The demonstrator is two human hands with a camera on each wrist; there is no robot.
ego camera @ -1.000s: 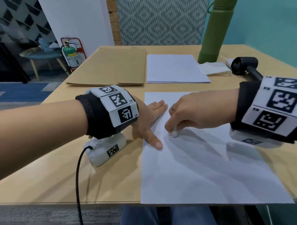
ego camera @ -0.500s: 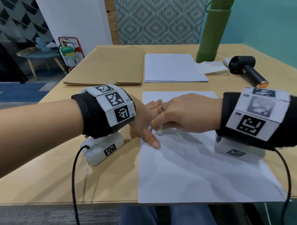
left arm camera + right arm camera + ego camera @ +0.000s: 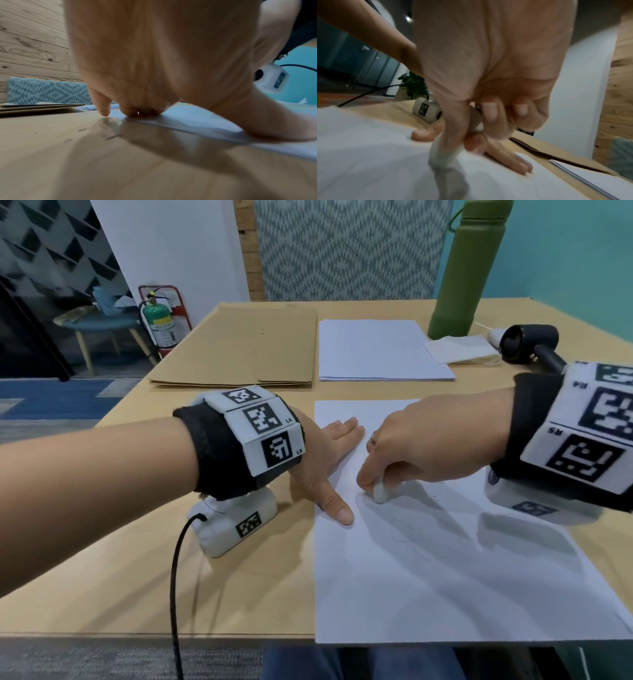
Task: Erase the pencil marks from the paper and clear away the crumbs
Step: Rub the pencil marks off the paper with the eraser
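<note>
Head view: my left hand lies flat, fingers straight, pinning the paper at centre frame; my right hand pinches the eraser on faint pencil marks. Left wrist view: fingers pressing paper edge. Right wrist view: eraser gripped, rubbing. Erasing underway; next I'd work lower marks, then sweep crumbs.

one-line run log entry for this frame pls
step: erasing | right hand: rubbing eraser on paper | left hand: flat, pinning paper edge | faint pencil marks remain

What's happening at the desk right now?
Left hand flat on paper. Right hand pinching eraser, on the pencil marks. Nothing in the way.
</note>
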